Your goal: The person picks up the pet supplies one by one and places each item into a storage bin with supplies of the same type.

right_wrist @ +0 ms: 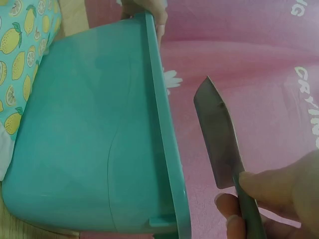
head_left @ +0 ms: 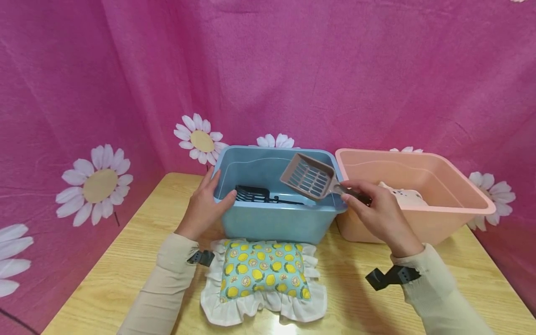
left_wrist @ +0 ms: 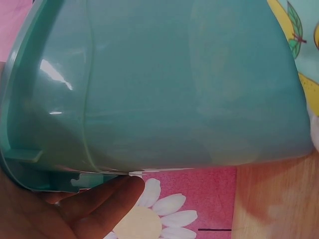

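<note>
My right hand (head_left: 378, 211) grips a grey-brown slotted litter scoop (head_left: 310, 177) by its dark handle, thumb along one side. The scoop's head is tilted above the right part of a blue plastic bin (head_left: 276, 223); the right wrist view shows the scoop (right_wrist: 217, 134) edge-on beyond the rim. At the bin's front left corner, my left hand (head_left: 205, 202) holds the rim, its thumb over the front edge. Its fingers reach round the outside in the left wrist view. Inside the blue bin lies a black slotted scoop (head_left: 253, 194) with a thin handle.
To the right stands a pink bin (head_left: 456, 209) with a white, dark-spotted cloth item (head_left: 404, 195) inside. A lemon-print cushion (head_left: 264, 270) with white ruffles lies before the blue bin on the wooden table (head_left: 113, 270). A magenta flowered cloth (head_left: 272, 70) hangs behind.
</note>
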